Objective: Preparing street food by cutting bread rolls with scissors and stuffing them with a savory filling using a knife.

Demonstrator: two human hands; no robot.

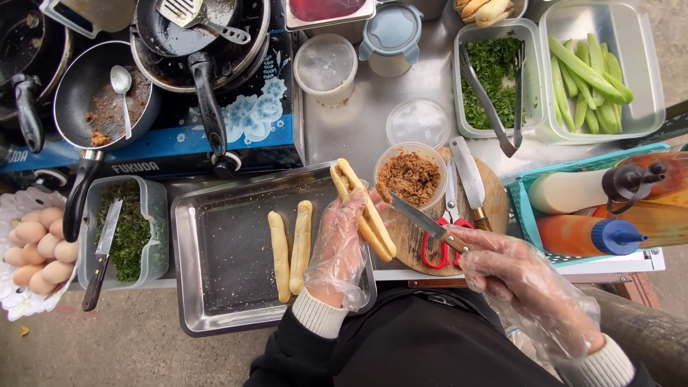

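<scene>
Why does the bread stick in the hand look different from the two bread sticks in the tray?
The bread stick in the left hand is lifted up and split open lengthways; the two bread sticks in the metal tray lie flat and look closed. The held one slants across the tray's edge; the tray ones lie side by side, nearly upright in the picture. A knife in the right hand points at the held one only. All three are long, thin and pale golden.

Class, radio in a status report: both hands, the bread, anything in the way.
Left hand grips long split bread stick. Right hand holds wooden-handled knife, blade at bread. Round tub of shredded filling just beyond.
</scene>
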